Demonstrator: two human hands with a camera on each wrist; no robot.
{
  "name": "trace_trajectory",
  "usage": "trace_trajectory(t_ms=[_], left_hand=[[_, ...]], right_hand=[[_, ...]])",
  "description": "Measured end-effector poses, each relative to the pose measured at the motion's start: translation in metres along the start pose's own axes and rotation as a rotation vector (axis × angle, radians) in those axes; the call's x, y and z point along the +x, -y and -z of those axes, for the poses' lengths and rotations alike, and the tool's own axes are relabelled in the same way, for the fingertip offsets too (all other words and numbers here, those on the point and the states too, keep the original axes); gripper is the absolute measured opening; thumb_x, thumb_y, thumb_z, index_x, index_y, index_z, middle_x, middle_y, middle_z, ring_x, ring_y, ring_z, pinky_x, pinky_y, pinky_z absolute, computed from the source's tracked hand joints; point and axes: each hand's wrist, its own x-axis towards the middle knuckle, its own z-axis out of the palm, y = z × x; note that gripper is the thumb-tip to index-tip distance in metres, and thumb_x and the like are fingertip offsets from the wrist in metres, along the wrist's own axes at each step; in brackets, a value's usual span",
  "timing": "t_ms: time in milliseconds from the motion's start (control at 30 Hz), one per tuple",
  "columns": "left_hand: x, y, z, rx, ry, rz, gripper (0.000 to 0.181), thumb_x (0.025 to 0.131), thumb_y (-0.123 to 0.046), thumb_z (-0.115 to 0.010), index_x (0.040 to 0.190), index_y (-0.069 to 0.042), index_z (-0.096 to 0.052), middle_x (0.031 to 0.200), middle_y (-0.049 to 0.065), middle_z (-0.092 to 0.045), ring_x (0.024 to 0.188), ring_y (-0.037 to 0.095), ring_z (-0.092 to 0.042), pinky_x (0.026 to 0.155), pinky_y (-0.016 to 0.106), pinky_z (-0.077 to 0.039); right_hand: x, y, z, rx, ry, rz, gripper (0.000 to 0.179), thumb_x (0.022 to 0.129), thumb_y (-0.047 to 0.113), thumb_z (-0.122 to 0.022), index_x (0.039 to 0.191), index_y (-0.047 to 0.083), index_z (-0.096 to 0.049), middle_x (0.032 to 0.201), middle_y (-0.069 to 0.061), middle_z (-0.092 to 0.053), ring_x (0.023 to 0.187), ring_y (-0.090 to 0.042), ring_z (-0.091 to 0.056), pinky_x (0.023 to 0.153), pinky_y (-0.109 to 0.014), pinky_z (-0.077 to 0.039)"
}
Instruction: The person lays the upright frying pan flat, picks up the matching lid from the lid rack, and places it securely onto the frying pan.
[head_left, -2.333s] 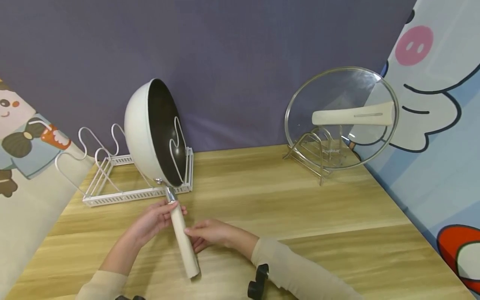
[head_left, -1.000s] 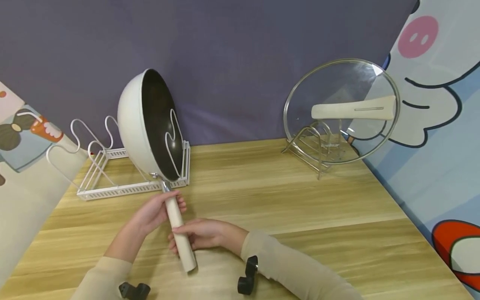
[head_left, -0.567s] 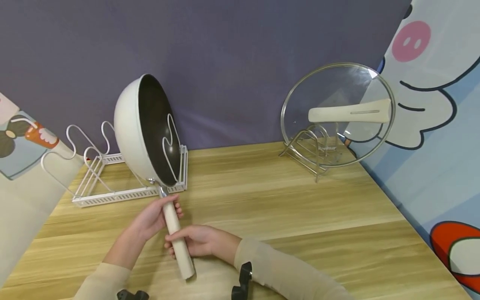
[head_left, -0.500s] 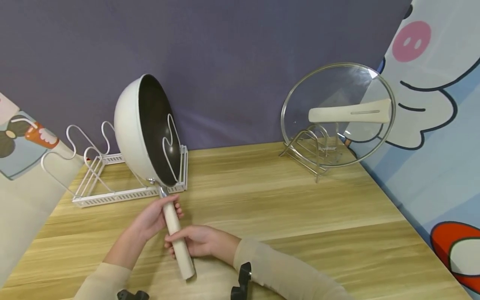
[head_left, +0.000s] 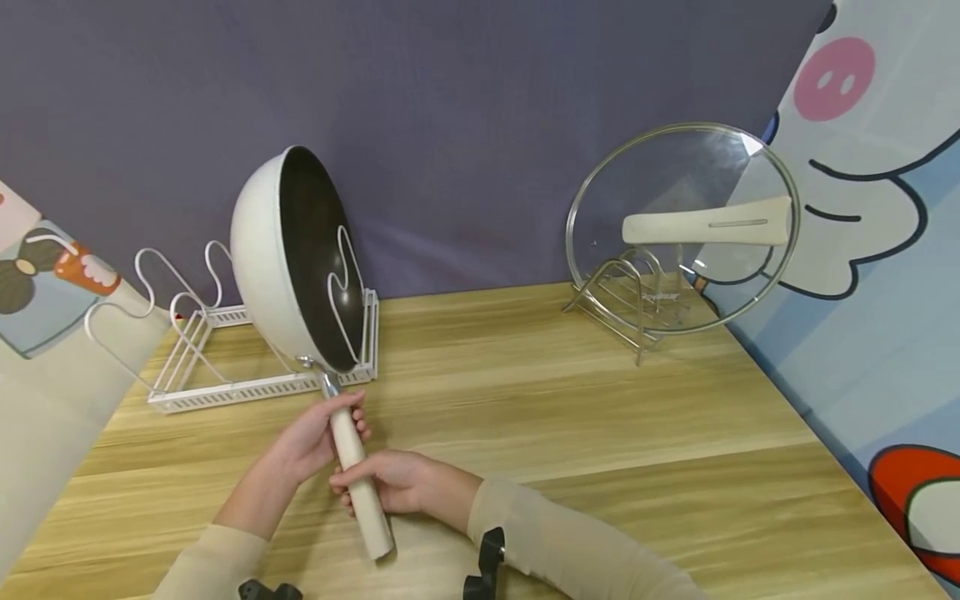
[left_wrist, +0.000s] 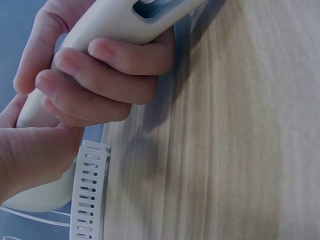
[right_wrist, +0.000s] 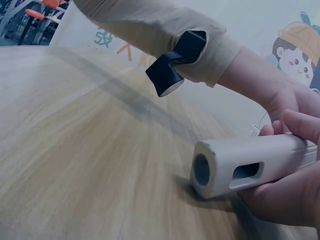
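A white wok (head_left: pixel 258 258) with a dark inside stands on its edge in a white wire rack (head_left: pixel 236 392), its pale handle (head_left: pixel 369 521) pointing toward me. My left hand (head_left: pixel 311 437) grips the handle near its metal collar. Lower down, my right hand (head_left: pixel 401 482) holds the same handle, thumb on top and fingers curled beneath. In the left wrist view, the right hand's fingers (left_wrist: pixel 115 82) wrap the handle close to its slot. The handle's hollow end (right_wrist: pixel 202 170) shows beyond the right hand in the right wrist view, low over the wooden table.
At the back right, a glass lid (head_left: pixel 675 167) with a long cream handle (head_left: pixel 705 222) stands upright in a metal wire stand (head_left: pixel 640 321). A dark cloth backdrop (head_left: pixel 465 150) rises behind the table (head_left: pixel 600 433). Cartoon-printed sheets (head_left: pixel 900 333) flank both sides.
Since the earliest frame, my right hand has gone from touching the handle's side to wrapping round it. My left hand's hold looks firmer. The wok still stands in the rack.
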Motion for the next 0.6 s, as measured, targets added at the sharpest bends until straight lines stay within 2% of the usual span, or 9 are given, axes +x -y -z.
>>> trace_trajectory(t_ms=[200, 467, 600], left_hand=[[-0.001, 0.002, 0.001, -0.006, 0.006, 0.006, 0.018, 0.103, -0.021, -0.040, 0.090, -0.019, -0.052, 0.071, -0.009, -0.054, 0.067, 0.003, -0.054, 0.073, 0.018, -0.052], [0.003, 0.003, -0.002, -0.011, 0.002, -0.006, 0.018, 0.102, -0.017, -0.040, 0.086, -0.017, -0.048, 0.064, -0.011, -0.050, 0.059, 0.001, -0.047, 0.063, 0.014, -0.047], [0.004, 0.004, -0.004, -0.044, -0.006, 0.005, 0.019, 0.102, -0.015, -0.039, 0.085, -0.016, -0.046, 0.061, -0.011, -0.048, 0.057, 0.001, -0.046, 0.059, 0.013, -0.045]], right_hand=[[0.000, -0.004, -0.003, -0.052, -0.005, 0.012, 0.023, 0.095, 0.003, -0.045, 0.077, 0.015, -0.051, 0.069, 0.005, -0.054, 0.064, -0.008, -0.050, 0.064, -0.020, -0.046], [-0.002, -0.008, -0.005, -0.065, -0.036, 0.043, 0.015, 0.095, 0.007, -0.049, 0.083, 0.015, -0.052, 0.066, 0.005, -0.052, 0.060, -0.008, -0.049, 0.061, -0.018, -0.046], [-0.001, -0.011, -0.007, -0.078, -0.091, 0.048, 0.013, 0.093, 0.008, -0.053, 0.083, 0.015, -0.051, 0.063, 0.005, -0.051, 0.055, -0.008, -0.049, 0.056, -0.018, -0.046]])
